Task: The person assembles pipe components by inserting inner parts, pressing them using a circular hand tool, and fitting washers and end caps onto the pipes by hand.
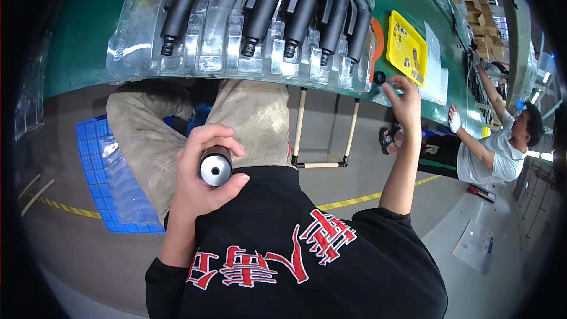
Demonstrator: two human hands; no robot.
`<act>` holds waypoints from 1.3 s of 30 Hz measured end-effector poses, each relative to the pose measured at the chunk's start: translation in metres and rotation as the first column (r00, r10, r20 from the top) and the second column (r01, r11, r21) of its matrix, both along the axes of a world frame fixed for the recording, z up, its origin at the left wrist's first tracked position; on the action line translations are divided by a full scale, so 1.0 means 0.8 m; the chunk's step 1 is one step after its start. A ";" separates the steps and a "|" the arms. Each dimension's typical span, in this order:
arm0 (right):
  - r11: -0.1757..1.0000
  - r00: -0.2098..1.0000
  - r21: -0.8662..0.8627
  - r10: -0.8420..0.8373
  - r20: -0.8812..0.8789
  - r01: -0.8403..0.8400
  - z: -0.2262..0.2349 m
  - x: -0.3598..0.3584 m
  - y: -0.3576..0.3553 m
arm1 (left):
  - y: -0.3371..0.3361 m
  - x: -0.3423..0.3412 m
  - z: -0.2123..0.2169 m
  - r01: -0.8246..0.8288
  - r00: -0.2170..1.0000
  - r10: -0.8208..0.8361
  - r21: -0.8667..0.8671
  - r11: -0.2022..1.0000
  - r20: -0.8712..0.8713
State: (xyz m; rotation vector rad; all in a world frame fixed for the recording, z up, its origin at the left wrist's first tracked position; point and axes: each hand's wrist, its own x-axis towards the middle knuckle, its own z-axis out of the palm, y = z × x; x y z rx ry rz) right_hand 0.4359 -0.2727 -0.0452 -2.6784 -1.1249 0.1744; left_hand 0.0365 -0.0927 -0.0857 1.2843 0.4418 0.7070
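My left hand (pixel 204 171) is closed around a black tube (pixel 215 165), held close to my chest with its shiny round end facing up. My right hand (pixel 404 99) reaches out to the edge of the green table (pixel 94 29), its fingertips pinching a small dark ring-shaped part (pixel 380 78). A clear plastic tray (pixel 136 53) at the table's front edge holds several black handle-shaped parts (pixel 183 6) standing in a row.
A yellow tray (pixel 406 47) with small parts lies on the table beyond my right hand, with paper sheets beside it. A blue crate (pixel 94 159) with plastic bags sits on the floor by my legs. Another person (pixel 502 147) sits at the table on the right.
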 end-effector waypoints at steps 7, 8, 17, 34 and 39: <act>0.995 1.000 0.094 0.021 -0.009 -0.020 -0.047 0.009 0.001 | 0.005 0.007 0.005 -0.003 0.998 0.014 0.185 0.983 -0.058; 0.987 1.000 0.158 -0.019 -0.015 0.021 -0.046 0.015 -0.005 | 0.007 0.008 0.005 -0.024 0.995 0.042 0.191 0.981 -0.089; 0.656 0.752 0.694 0.287 -0.593 0.298 0.077 -0.119 0.063 | 0.008 0.014 0.001 -0.023 0.986 0.067 0.280 0.960 -0.151; 0.669 0.491 0.708 0.706 -0.509 -0.227 0.039 -0.305 0.156 | -0.002 0.001 -0.008 -0.194 0.978 0.208 0.247 0.949 -0.030; 0.691 0.545 0.649 0.693 -0.471 -0.318 0.044 -0.306 0.161 | -0.003 0.002 -0.012 -0.205 0.977 0.214 0.250 0.946 -0.008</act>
